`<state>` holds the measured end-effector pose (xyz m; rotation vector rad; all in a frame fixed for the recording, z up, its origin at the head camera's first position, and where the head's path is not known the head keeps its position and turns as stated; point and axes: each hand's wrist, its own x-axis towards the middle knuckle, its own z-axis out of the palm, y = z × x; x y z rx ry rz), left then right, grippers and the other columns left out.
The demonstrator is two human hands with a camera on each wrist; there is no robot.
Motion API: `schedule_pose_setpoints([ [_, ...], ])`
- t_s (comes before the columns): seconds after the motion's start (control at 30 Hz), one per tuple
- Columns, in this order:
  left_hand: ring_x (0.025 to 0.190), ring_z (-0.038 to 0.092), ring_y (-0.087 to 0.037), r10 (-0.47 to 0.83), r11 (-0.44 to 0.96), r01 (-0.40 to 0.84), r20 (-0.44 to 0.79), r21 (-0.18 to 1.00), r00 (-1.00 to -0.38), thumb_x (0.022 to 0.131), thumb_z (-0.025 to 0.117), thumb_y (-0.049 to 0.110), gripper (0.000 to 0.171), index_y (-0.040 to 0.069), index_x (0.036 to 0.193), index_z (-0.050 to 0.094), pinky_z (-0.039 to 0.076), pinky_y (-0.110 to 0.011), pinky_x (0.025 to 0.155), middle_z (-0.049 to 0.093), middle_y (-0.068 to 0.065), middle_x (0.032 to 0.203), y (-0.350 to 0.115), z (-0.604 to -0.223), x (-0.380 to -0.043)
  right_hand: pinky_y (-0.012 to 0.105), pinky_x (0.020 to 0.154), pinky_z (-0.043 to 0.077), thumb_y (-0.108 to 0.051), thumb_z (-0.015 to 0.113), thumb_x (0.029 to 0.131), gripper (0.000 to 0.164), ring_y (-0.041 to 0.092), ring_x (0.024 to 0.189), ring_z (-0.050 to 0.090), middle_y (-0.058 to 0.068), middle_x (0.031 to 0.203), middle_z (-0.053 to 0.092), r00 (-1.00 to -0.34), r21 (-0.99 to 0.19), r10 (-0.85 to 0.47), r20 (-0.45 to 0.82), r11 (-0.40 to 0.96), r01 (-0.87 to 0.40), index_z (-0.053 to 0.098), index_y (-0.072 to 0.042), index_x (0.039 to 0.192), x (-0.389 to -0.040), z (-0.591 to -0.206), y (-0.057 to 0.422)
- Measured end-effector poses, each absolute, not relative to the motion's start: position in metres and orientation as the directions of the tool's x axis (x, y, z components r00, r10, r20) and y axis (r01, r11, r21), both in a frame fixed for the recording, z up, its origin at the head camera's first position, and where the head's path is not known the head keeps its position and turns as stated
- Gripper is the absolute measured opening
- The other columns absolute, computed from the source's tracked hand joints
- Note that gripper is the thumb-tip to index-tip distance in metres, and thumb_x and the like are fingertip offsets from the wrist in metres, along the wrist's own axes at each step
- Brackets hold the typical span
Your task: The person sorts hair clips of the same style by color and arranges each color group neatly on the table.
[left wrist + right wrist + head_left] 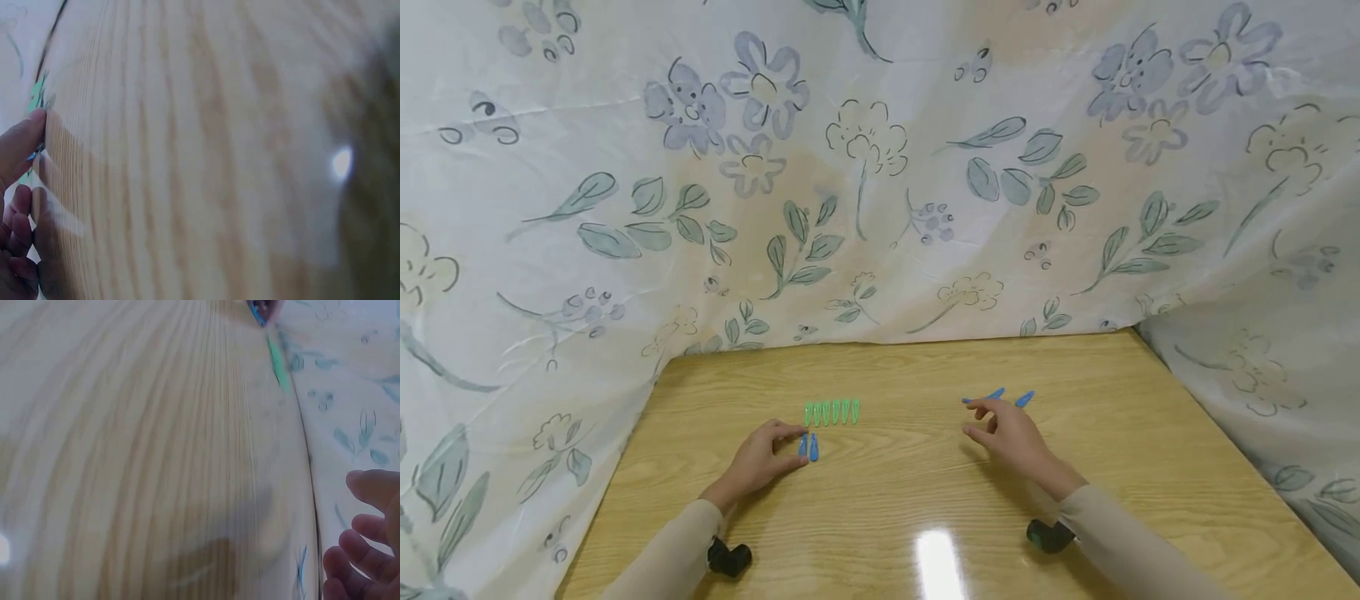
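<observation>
Two blue hair clips (pixel 814 447) lie side by side just below a row of several green hair clips (pixel 836 412). My left hand (pixel 760 457) rests around the left blue clip, the index fingertip near its top end and the thumb near its bottom end. In the left wrist view the left hand (pixel 19 156) partly covers the clips. Over on the right, my right hand (pixel 1011 435) hovers with thumb and index apart. Beyond its fingers lie more blue hair clips (pixel 1026 399); one is partly hidden, only its tip showing by the index finger.
All the clips lie on a wood-grain table (pixel 880 500). Behind and beside it hangs a floral cloth (pixel 880 208), meeting the table's far edge. A dark device (pixel 728 557) sits at the left wrist, another dark device (pixel 1049 536) at the right.
</observation>
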<state>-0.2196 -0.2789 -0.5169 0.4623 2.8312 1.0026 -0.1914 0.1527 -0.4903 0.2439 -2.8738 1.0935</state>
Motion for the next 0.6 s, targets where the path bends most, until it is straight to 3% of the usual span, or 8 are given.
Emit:
schedule_pose_setpoints([
  [0.27,0.08,0.042,-0.014,0.311,0.738,0.228,-0.019,0.635,-0.95,0.083,0.084,0.029,0.049,0.015,0.128,0.071,0.035,-0.025,0.066,0.062,0.0,0.104,-0.277,-0.514,-0.22,0.023,0.058,0.042,-0.021,0.077,0.09,0.042,0.01,0.072,0.056,0.013,0.107,0.068,-0.986,-0.62,-0.073,0.149,0.77,-0.151,0.066,-0.002,0.127,-0.197,-0.496,0.191],
  [0.6,0.081,0.042,-0.014,0.304,0.74,0.218,-0.028,0.636,-0.952,0.083,0.084,0.028,0.05,0.015,0.129,0.07,0.035,-0.025,0.066,0.062,0.0,0.104,-0.276,-0.514,-0.221,0.035,0.064,0.05,-0.025,0.072,0.094,0.054,0.028,0.088,0.065,0.026,0.119,0.064,-0.994,-0.588,-0.018,0.104,0.805,-0.076,0.057,0.004,0.136,-0.205,-0.502,0.229],
])
